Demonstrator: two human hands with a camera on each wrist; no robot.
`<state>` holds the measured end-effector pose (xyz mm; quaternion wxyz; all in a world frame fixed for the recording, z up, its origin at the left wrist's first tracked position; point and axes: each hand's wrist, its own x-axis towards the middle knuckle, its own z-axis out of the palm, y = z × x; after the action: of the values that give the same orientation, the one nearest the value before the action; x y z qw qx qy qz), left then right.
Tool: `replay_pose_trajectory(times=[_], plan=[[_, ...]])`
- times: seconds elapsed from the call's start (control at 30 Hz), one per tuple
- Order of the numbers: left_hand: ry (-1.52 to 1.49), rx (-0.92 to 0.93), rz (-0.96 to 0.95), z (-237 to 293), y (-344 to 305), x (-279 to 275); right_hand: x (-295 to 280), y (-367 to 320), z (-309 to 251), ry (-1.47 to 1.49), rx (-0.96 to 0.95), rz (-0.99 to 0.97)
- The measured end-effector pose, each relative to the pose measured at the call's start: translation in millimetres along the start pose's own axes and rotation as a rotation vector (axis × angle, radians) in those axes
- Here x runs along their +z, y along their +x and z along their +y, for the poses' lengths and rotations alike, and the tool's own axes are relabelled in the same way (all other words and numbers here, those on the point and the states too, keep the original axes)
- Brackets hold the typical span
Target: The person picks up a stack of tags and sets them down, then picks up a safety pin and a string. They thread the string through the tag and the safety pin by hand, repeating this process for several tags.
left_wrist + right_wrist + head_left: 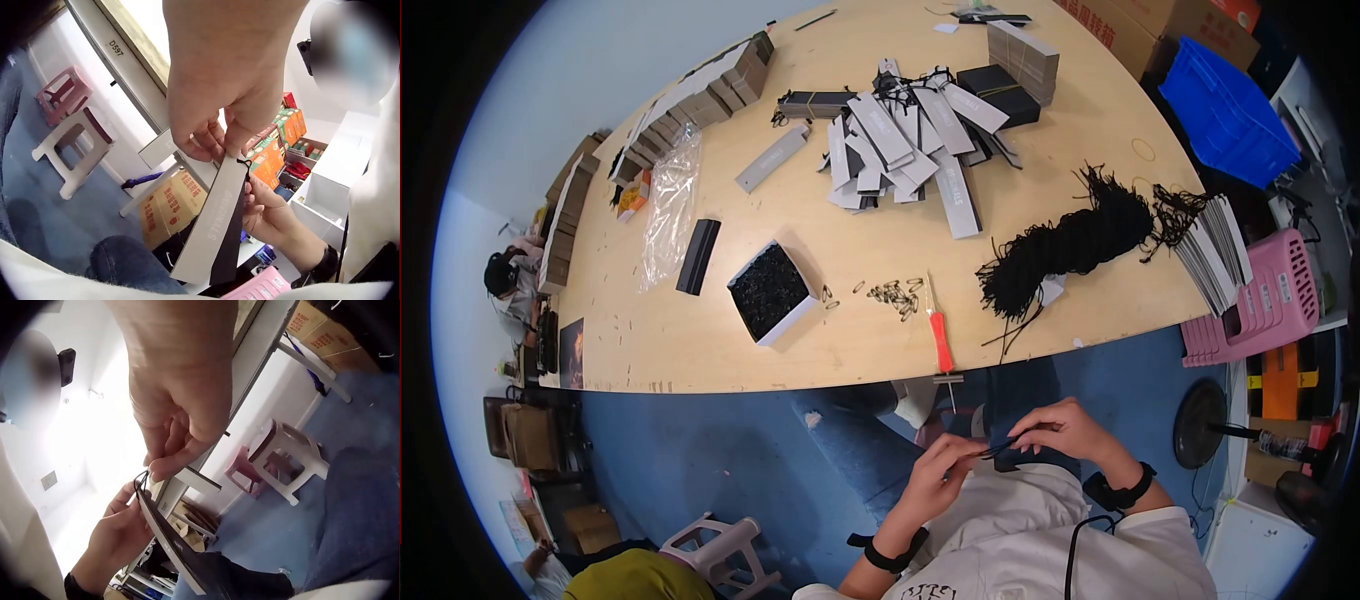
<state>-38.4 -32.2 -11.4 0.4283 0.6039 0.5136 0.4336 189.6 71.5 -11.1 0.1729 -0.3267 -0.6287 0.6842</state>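
Observation:
In the left wrist view a long grey tag with printed lettering (209, 219) hangs with a dark piece behind it, its top end pinched by the left hand (228, 81). The right hand (272, 215) is beside that end, fingers curled at a black cord (244, 162). In the right wrist view the right hand (181, 394) pinches the looped black cord (142, 481) above the tag (169, 544), and the left hand (115, 537) holds the tag's upper end. The head view has both hands, left (940, 480) and right (1065, 430), close together over the lap.
On the table (640, 350) lie a pile of grey tags (900, 135), a bundle of black cords (1070, 250), a box of small black pieces (770, 295), metal pins (895, 298) and a red-handled tool (941, 340) at the near edge. A pink basket (1260, 300) stands at the right.

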Motion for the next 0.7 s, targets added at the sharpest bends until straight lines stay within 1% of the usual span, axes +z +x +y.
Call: replay_pose_trajectory(times=[0.03,0.07,0.13,0.17,0.2,0.23,0.27,0.33,0.47,0.53,0.57,0.63,0.7], plan=[[0.0,0.001,0.001,1.4,0.6,0.4,-1.6,0.9,-4.2,-0.069,-0.015,0.011],[0.007,-0.031,-0.012,3.6,1.3,1.6,-1.5,2.8,-10.2,-0.07,-0.015,0.01],[0.014,-0.065,-0.023,4.8,2.2,4.6,2.3,8.4,-24.7,-0.336,-0.232,0.079],[0.075,-0.036,-0.021,4.2,3.0,6.1,2.5,10.9,-30.0,-0.337,-0.232,0.078],[0.137,-0.007,-0.019,3.6,3.4,7.8,2.5,13.3,-34.9,-0.426,-0.343,0.1],[0.137,-0.007,-0.017,3.1,3.5,9.3,2.5,15.2,-40.8,-0.515,-0.454,0.122],[0.125,-0.026,-0.012,2.7,3.6,10.8,2.7,15.7,-49.5,-0.516,-0.455,0.121],[0.112,-0.044,-0.005,3.9,5.3,14.2,3.8,14.8,-69.4,-0.551,-0.4,0.13],[0.072,-0.059,-0.038,7.5,10.7,18.2,12.1,17.9,-91.0,-0.538,-0.44,0.149],[0.07,-0.053,-0.054,9.6,13.6,18.9,16.4,19.3,-93.8,-0.477,-0.509,0.204],[0.041,-0.072,-0.05,13.6,16.1,17.5,17.6,18.5,-93.4,-0.478,-0.51,0.207],[0.014,-0.089,-0.047,19.6,20.4,16.5,19.7,16.6,-92.0,-0.26,-0.402,0.248],[-0.054,-0.117,-0.085,23.0,22.7,18.1,17.9,16.7,-95.5,-0.266,-0.418,0.216]])
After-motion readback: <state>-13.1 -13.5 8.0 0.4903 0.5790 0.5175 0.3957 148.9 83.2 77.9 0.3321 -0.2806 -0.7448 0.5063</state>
